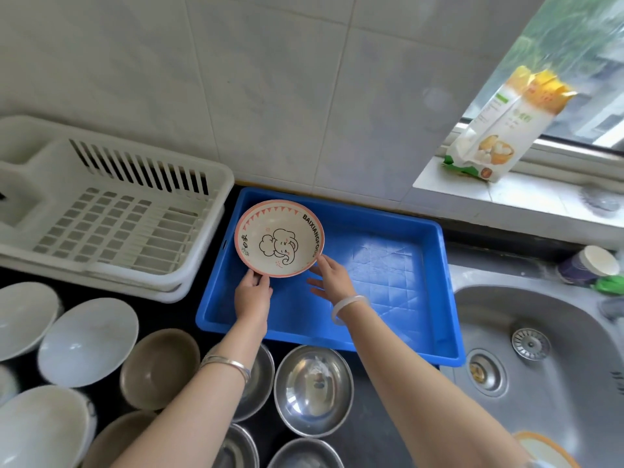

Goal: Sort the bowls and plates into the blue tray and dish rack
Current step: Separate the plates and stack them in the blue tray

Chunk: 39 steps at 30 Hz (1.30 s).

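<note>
Bowls fill the near edge of my feed, crowded on a dark counter [374, 434]: steel bowls [313, 388] in the middle, brown bowls [158, 366] to their left, and white bowls [88, 341] further left. Two bare forearms reach forward over them, a silver bangle [226, 363] on the left wrist and a pale bangle [347, 307] on the right.

Beyond the bowls I see both hands at an elephant bowl [279, 238], cream with a pink rim and a line drawing of an elephant inside. The left hand [252, 293] grips its near rim, thumb on top. The right hand [332, 282] touches the rim's right side with its thumb, fingers spread and fairly straight.

The elephant bowl sits at the tray's [381, 275] far left corner, tipped slightly towards me. I cannot tell whether it rests on the tray floor or hangs just above it. The tray is blue and holds nothing else.

Left of the tray stands a white rack [111, 224], touching it. A steel sink [540, 366] lies to the right. Behind everything rises a pale tiled wall [270, 79], and a bag [499, 126] stands on the sill [506, 194] at far right.
</note>
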{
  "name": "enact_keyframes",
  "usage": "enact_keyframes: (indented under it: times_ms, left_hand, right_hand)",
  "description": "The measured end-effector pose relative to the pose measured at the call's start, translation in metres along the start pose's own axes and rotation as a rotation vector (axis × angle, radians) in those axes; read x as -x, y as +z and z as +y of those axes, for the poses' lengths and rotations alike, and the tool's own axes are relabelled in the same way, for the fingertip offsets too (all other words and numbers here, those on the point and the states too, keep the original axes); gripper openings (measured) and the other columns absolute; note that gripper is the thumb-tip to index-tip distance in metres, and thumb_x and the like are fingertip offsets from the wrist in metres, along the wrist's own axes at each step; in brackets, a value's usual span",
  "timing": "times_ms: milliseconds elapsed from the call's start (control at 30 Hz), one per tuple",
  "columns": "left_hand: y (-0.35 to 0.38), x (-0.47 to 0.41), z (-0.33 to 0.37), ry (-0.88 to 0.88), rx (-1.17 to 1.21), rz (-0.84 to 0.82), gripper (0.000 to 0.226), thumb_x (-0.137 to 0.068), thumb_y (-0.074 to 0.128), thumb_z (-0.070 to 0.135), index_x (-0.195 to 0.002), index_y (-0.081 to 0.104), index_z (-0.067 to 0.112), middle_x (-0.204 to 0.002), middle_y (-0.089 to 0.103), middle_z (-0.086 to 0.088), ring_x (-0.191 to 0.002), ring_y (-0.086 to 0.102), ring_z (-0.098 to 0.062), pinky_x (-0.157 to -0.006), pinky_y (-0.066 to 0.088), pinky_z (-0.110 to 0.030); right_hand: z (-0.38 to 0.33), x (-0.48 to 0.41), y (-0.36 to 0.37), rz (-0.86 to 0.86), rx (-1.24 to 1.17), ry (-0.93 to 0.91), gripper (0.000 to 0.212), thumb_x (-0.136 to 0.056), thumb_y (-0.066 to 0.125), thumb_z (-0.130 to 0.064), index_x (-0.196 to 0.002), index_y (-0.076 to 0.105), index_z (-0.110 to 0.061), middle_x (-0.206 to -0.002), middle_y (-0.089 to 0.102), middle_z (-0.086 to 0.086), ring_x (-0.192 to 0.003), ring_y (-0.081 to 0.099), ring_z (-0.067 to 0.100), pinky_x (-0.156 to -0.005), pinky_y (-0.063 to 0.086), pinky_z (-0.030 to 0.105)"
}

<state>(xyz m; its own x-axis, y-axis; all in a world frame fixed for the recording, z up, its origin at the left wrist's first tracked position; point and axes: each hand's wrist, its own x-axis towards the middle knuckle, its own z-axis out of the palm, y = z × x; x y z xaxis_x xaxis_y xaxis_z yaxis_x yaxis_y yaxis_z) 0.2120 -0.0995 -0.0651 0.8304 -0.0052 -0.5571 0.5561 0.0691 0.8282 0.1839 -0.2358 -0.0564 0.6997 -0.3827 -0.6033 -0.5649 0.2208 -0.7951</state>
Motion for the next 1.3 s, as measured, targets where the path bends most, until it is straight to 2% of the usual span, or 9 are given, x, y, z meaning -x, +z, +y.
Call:
enact_keyframes:
  times_ms: [167, 300, 533, 700, 800, 933, 1133, 1233, 1300]
  left_hand:
    - [0.015, 0.045, -0.009, 0.010, -0.178, -0.028, 0.047, -0.093, 0.047, 0.013, -0.140, 0.040, 0.009, -0.142, 0.047, -0.004, -0.125, 0.051, -0.022, -0.106, 0.039, -0.034]
    - [0.047, 0.102, -0.027, 0.111, -0.361, -0.192, 0.040, -0.093, 0.047, 0.011, -0.132, 0.050, 0.007, -0.136, 0.054, -0.007, -0.123, 0.053, -0.021, -0.108, 0.038, -0.037]
    - [0.110, 0.205, -0.090, 0.175, -0.635, -0.647, 0.039, -0.088, 0.061, 0.016, -0.126, 0.057, 0.009, -0.127, 0.061, -0.004, -0.113, 0.057, -0.010, -0.086, 0.035, -0.006]
    - [0.136, 0.251, -0.142, 0.107, -0.850, -0.834, 0.054, -0.085, 0.065, 0.031, -0.135, 0.048, 0.023, -0.135, 0.055, 0.001, -0.120, 0.053, -0.013, -0.091, 0.039, -0.019]
    - [0.143, 0.265, -0.164, 0.060, -0.888, -0.865, 0.058, -0.083, 0.067, 0.032, -0.136, 0.045, 0.028, -0.134, 0.056, 0.002, -0.119, 0.052, -0.013, -0.095, 0.042, -0.026]
    - [0.148, 0.273, -0.181, -0.077, -0.804, -0.822, 0.055, -0.086, 0.063, 0.018, -0.135, 0.043, 0.033, -0.101, 0.057, 0.017, -0.092, 0.059, -0.012, -0.074, 0.058, -0.032]
    - [0.151, 0.277, -0.185, -0.124, -0.736, -0.781, 0.051, -0.091, 0.049, 0.006, -0.134, 0.043, 0.034, -0.096, 0.053, 0.014, -0.092, 0.059, -0.016, -0.050, 0.053, -0.021]
    - [0.152, 0.274, -0.174, -0.084, -0.757, -0.755, 0.052, -0.091, 0.049, 0.005, -0.135, 0.043, 0.032, -0.095, 0.053, 0.013, -0.091, 0.058, -0.014, -0.056, 0.055, -0.024]
    - [0.151, 0.266, -0.160, -0.087, -0.731, -0.731, 0.052, -0.090, 0.050, 0.004, -0.133, 0.045, 0.032, -0.098, 0.056, 0.010, -0.091, 0.060, -0.016, -0.057, 0.056, -0.025]
  right_hand:
    - [0.008, 0.036, -0.038, 0.066, 0.097, -0.120, 0.035, -0.100, 0.037, -0.029, -0.130, 0.049, -0.015, -0.124, 0.060, 0.012, -0.095, 0.060, 0.022, -0.085, 0.048, 0.037]
    - [0.029, 0.089, -0.090, 0.157, 0.188, -0.214, 0.029, -0.098, 0.040, -0.026, -0.121, 0.057, -0.018, -0.116, 0.065, 0.008, -0.089, 0.062, 0.015, -0.080, 0.047, 0.029]
    - [0.098, 0.198, -0.208, 0.531, 0.470, -0.225, 0.028, -0.095, 0.047, -0.020, -0.120, 0.061, -0.017, -0.114, 0.068, 0.004, -0.107, 0.061, 0.018, -0.078, 0.037, 0.021]
    - [0.152, 0.245, -0.276, 0.655, 0.720, -0.071, 0.044, -0.090, 0.049, -0.007, -0.134, 0.050, -0.015, -0.132, 0.057, 0.011, -0.123, 0.050, 0.028, -0.098, 0.036, 0.033]
    - [0.176, 0.262, -0.299, 0.693, 0.642, -0.038, 0.048, -0.089, 0.049, -0.001, -0.136, 0.047, -0.011, -0.142, 0.049, 0.009, -0.132, 0.042, 0.024, -0.108, 0.031, 0.031]
    - [0.201, 0.275, -0.309, 0.774, 0.450, 0.040, 0.042, -0.089, 0.048, -0.004, -0.129, 0.053, -0.018, -0.121, 0.065, 0.009, -0.109, 0.058, 0.031, -0.077, 0.039, 0.028]
    - [0.210, 0.278, -0.313, 0.827, 0.321, 0.034, 0.028, -0.091, 0.049, -0.009, -0.116, 0.063, -0.011, -0.102, 0.072, 0.008, -0.083, 0.056, 0.021, -0.069, 0.038, 0.023]
    - [0.200, 0.279, -0.311, 0.843, 0.295, -0.016, 0.022, -0.090, 0.050, -0.010, -0.104, 0.067, -0.012, -0.082, 0.070, 0.006, -0.078, 0.062, 0.026, -0.064, 0.047, 0.030]
    - [0.188, 0.276, -0.308, 0.833, 0.280, -0.051, 0.021, -0.089, 0.053, -0.012, -0.102, 0.069, -0.014, -0.075, 0.066, -0.003, -0.075, 0.060, 0.017, -0.060, 0.045, 0.018]
